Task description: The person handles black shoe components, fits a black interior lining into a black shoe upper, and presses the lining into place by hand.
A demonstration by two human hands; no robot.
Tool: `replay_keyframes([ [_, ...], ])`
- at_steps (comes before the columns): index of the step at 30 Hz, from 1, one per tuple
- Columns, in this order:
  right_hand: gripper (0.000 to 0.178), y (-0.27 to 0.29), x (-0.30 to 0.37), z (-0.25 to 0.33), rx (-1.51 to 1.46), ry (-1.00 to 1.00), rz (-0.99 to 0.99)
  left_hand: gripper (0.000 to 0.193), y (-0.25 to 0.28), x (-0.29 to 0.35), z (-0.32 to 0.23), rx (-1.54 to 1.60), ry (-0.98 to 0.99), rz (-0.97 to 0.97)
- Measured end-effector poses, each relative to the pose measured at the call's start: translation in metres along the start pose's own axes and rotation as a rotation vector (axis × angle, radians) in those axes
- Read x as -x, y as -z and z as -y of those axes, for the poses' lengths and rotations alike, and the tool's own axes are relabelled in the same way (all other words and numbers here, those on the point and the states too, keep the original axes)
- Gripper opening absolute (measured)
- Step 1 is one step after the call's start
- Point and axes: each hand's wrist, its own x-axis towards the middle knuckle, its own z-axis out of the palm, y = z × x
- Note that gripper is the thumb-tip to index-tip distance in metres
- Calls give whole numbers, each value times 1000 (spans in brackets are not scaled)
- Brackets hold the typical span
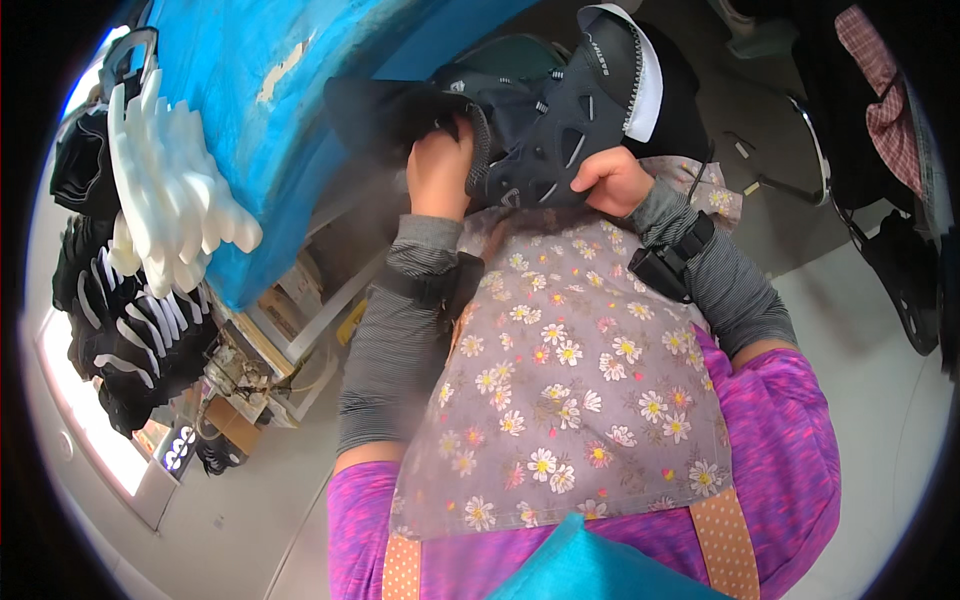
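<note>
A black shoe upper (pixel 545 135) with pale slits, small loops and a white-lined edge with zigzag stitching lies across my lap, over the flowered apron (pixel 570 370). My left hand (pixel 438 172) is closed on its left part, where a toothed dark edge runs beside the fingers; the fingertips are partly hidden. From the right, my right hand (pixel 615 182) pinches the near edge, thumb on top and the other fingers underneath. A smooth dark flap (pixel 385 112) reaches out past my left hand; whether it belongs to the same upper I cannot tell.
A blue-covered surface (pixel 235 120) rises at the left. White curved pieces (pixel 170 190) hang along its side, above stacked black-and-white pieces (pixel 140 330). An open cardboard box (pixel 230 425) stands lower left. At the right are a metal frame (pixel 822 150) and a plaid cloth (pixel 880 95).
</note>
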Motion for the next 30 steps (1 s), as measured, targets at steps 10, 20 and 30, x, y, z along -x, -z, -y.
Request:
replay_keyframes([
  [10,56,-6,1,-4,-116,-12,175,47,16,5,0,-46,-102,1],
  [20,50,-8,1,1,-41,2,135,48,26,3,-4,-34,-24,-40],
  [30,40,19,-9,-4,27,-76,129,55,6,-17,-9,16,161,84],
])
